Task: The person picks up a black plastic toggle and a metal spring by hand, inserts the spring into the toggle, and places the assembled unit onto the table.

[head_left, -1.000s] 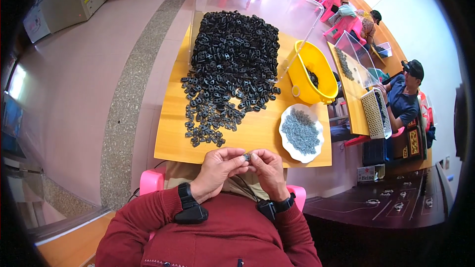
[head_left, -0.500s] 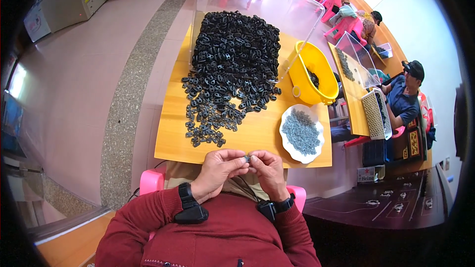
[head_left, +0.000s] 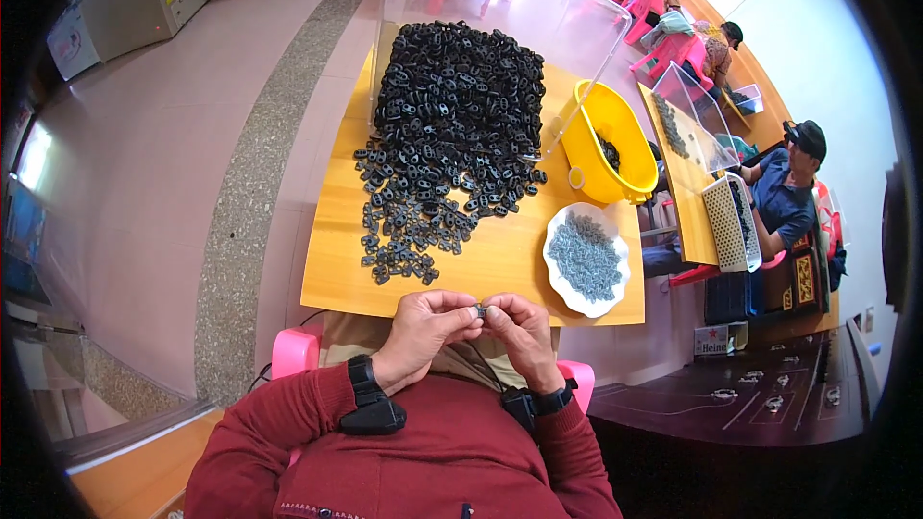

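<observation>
My left hand (head_left: pixel 428 332) and my right hand (head_left: pixel 521 332) meet at the table's near edge. Between their thumbs and fingertips they pinch a small dark plastic piece (head_left: pixel 481 310), mostly covered by the fingers. It resembles the black two-holed plastic pieces (head_left: pixel 457 106) heaped on the table beyond, which spill toward me in a loose scatter. To the right of my hands, a white scalloped dish (head_left: pixel 555 274) holds many small grey metal springs or similar bits, too tiny to tell for sure. Behind it stands a yellow plastic tub (head_left: pixel 630 185) with some black pieces inside.
A clear plastic bin (head_left: pixel 577 0) lies tipped around the far side of the heap on the wooden table (head_left: pixel 336 259). At right, a co-worker (head_left: pixel 788 187) sits at another table with a perforated white basket (head_left: pixel 726 226). More people sit on pink chairs farther back.
Both hands stay in place, with only a slight shift of the fingertips around the small piece. The co-worker at right has moved a little.
</observation>
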### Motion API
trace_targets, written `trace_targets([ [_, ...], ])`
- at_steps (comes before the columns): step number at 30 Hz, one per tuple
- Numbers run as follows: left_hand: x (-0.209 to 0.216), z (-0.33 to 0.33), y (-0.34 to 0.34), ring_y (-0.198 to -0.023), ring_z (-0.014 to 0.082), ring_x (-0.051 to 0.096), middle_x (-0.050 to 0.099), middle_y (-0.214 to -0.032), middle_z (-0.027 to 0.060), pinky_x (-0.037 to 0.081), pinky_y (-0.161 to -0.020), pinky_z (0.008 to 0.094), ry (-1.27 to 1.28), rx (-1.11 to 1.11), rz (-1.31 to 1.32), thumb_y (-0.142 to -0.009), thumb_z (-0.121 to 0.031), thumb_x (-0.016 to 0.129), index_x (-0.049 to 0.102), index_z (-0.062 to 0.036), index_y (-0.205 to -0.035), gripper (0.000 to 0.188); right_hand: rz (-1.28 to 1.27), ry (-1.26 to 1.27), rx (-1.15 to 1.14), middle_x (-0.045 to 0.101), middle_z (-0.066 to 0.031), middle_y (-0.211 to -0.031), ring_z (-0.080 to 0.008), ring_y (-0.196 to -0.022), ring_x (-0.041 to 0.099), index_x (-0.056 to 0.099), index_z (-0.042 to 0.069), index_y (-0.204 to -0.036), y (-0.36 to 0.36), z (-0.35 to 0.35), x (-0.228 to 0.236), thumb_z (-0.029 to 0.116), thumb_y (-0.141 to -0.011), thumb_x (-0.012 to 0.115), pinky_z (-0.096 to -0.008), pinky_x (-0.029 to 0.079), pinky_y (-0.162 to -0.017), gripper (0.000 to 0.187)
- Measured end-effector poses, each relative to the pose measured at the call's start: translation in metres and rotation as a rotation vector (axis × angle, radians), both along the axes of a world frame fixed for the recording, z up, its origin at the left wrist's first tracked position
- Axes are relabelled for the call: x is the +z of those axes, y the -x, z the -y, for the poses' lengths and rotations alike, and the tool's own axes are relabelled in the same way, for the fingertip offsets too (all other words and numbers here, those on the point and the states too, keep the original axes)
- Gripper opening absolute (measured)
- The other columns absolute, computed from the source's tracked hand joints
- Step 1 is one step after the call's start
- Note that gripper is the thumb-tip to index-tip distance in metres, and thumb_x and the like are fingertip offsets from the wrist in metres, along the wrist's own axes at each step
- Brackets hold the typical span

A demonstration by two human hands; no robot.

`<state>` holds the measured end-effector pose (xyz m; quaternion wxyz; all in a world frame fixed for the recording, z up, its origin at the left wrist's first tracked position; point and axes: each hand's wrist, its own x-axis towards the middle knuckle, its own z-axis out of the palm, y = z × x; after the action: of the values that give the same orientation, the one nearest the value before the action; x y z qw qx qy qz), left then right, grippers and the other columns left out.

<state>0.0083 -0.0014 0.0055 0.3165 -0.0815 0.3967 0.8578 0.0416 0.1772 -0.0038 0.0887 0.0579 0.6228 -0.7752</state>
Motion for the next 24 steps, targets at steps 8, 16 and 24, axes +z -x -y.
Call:
trace_targets([
  [8,0.001,0.0,0.0,-0.077,0.015,0.067,0.066,-0.089,0.0098,0.057,-0.071,0.0251,0.011,-0.009,-0.028,-0.087,-0.002,0.063,0.062,0.0033,-0.097,0.012,-0.06,-0.184,0.036,0.062,-0.0006,-0.088,-0.0053,-0.078,0.057,0.061,-0.001,-0.096,0.0,0.0,0.008,0.014,-0.094,0.058,-0.0204,0.05,-0.071,0.015],
  [16,0.001,0.001,0.002,-0.077,0.0145,0.066,0.066,-0.089,0.0095,0.057,-0.071,0.0248,0.01,-0.021,-0.052,-0.086,-0.001,0.063,0.06,0.0029,-0.099,0.014,-0.105,-0.251,0.032,0.062,0.0009,-0.086,-0.0043,-0.078,0.056,0.061,-0.001,-0.094,0.002,0.004,0.013,0.013,-0.094,0.057,-0.0195,0.048,-0.07,0.014],
  [24,0.0,0.002,0.003,-0.078,0.0144,0.066,0.066,-0.09,0.0096,0.057,-0.071,0.0245,-0.01,-0.005,-0.036,-0.087,-0.001,0.063,0.06,0.0027,-0.102,0.015,-0.058,-0.166,0.029,0.063,-0.0002,-0.088,-0.0059,-0.078,0.057,0.062,-0.001,-0.097,0.006,0.005,0.014,0.012,-0.093,0.058,-0.0211,0.048,-0.073,0.015],
])
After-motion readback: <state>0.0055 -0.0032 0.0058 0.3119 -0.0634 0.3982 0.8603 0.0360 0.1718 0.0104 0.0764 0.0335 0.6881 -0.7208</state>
